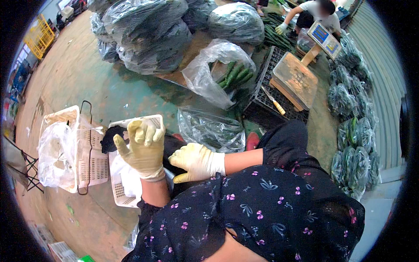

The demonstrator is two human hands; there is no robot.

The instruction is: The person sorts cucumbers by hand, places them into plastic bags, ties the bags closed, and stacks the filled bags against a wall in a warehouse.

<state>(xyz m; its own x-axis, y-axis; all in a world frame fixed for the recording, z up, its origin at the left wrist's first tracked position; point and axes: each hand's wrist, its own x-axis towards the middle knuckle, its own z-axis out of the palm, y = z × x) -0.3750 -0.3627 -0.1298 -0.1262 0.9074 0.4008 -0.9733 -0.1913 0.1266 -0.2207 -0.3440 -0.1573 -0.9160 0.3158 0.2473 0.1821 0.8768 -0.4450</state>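
My left hand, in a pale yellow glove, is raised above a white plastic basket. Its thumb stands apart from its bent fingers, and nothing shows in it. Lower and to the right, my right hand wears a similar glove and lies across my lap. Its fingers curl down with the thumb apart; I see no object in it. White plastic and a black cloth-like item are in or on the basket. Beyond my right hand, a clear plastic bag with dark green contents rests between my feet.
An open bag of cucumbers lies ahead. A knife and a platform scale sit on black crates. Large filled bags are piled behind. Another basket stands left; bagged vegetables line the right wall. A gloved co-worker crouches beyond.
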